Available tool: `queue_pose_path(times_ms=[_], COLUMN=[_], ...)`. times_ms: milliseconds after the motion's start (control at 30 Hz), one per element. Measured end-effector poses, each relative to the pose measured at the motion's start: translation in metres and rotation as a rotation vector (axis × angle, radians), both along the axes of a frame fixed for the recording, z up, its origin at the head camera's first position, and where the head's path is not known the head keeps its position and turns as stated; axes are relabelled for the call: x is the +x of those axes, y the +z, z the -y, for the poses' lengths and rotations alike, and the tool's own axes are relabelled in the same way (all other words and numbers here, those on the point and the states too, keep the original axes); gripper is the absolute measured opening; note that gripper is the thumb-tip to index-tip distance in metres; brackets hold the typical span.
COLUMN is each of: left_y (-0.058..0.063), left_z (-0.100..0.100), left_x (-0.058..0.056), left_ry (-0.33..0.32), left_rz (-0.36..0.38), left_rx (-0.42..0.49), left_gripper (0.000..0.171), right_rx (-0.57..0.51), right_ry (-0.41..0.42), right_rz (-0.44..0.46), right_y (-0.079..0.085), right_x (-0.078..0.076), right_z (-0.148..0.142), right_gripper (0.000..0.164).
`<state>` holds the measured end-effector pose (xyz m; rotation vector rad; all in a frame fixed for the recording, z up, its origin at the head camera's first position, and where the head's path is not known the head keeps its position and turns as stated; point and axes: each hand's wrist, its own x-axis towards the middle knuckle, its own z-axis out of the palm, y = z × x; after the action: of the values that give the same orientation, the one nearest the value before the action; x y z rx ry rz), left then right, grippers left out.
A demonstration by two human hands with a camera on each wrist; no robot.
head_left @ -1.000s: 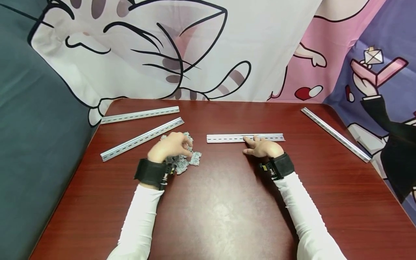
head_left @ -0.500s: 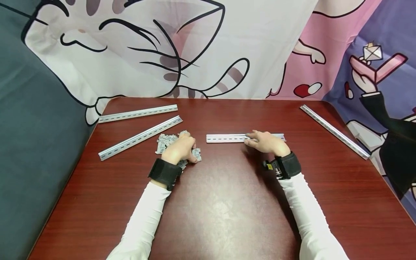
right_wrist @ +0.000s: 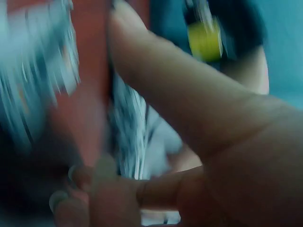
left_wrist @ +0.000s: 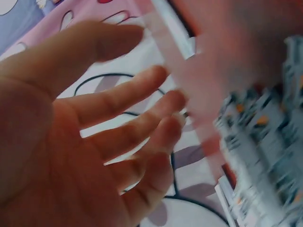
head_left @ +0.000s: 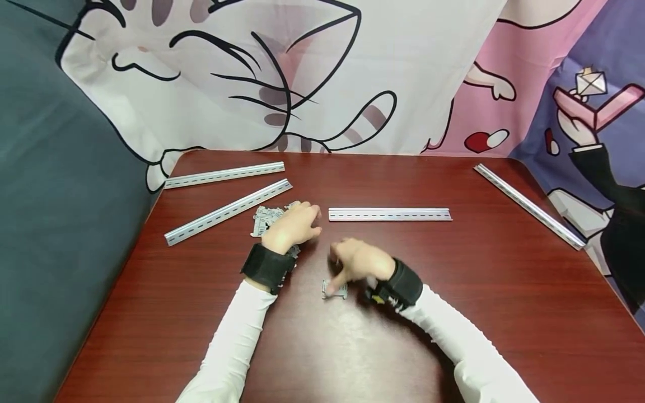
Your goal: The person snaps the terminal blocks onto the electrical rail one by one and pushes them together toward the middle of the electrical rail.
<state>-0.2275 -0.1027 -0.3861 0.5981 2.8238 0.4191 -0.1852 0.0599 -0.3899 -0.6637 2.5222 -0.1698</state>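
Note:
My left hand (head_left: 294,224) hovers over a pile of grey terminal blocks (head_left: 265,220), fingers apart. In the left wrist view its palm is bare and the blocks (left_wrist: 265,146), with small orange marks, lie past the fingertips. My right hand (head_left: 360,260), blurred by motion, is near the middle of the table, its thumb overlapping a single grey terminal block (head_left: 341,292). In the blurred right wrist view, the thumb (right_wrist: 156,66) and fingers stand wide apart. A slotted metal mounting rail (head_left: 390,214) lies crosswise beyond my right hand.
Two more slotted rails lie at the left, one farther back (head_left: 224,174) and one slanted (head_left: 228,212). Another rail (head_left: 529,207) slants along the right side. The brown table (head_left: 383,352) meets a printed curtain (head_left: 403,56) at its back edge.
My right hand has left the middle rail, moving left and towards me. A single terminal block now shows under its thumb. My left hand has shifted slightly right at the pile.

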Motion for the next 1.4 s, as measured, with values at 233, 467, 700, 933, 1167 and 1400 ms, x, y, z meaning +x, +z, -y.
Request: queue_pose_path(times_ms=[233,467,700,933,1167,1400], left_y=[-0.02,-0.025,-0.025,-0.026,-0.023,-0.023], left_z=[-0.015,-0.017,-0.019,-0.026,-0.032,-0.028], left_x=[-0.003,-0.003,-0.001,0.001,-0.002,0.0], left_ry=[-0.035,-0.008,0.037,0.035,0.046,0.045], left_rz=[0.096,0.122,0.099,0.071,0.076,0.062], left_rx=[-0.063,-0.107,-0.154,-0.163,-0.149,-0.117], left_gripper=[0.059,0.06,0.055,0.053,0.052,0.045], right_rx=[0.022,-0.29,-0.378,-0.255,-0.205,-0.144], right_ry=[0.054,-0.149,-0.383,-0.401,-0.384,-0.373], right_rz=[-0.08,0.071,-0.141,-0.178,-0.166,-0.097], right_y=[-0.007,0.006,0.01,0.005,0.007,0.011], right_x=[0.023,-0.019,-0.079,-0.095,-0.107,-0.108], right_z=[0.01,-0.018,-0.013,0.002,0.007,0.012], right_gripper=[0.035,0.017,0.011,0.014,0.012,0.012])
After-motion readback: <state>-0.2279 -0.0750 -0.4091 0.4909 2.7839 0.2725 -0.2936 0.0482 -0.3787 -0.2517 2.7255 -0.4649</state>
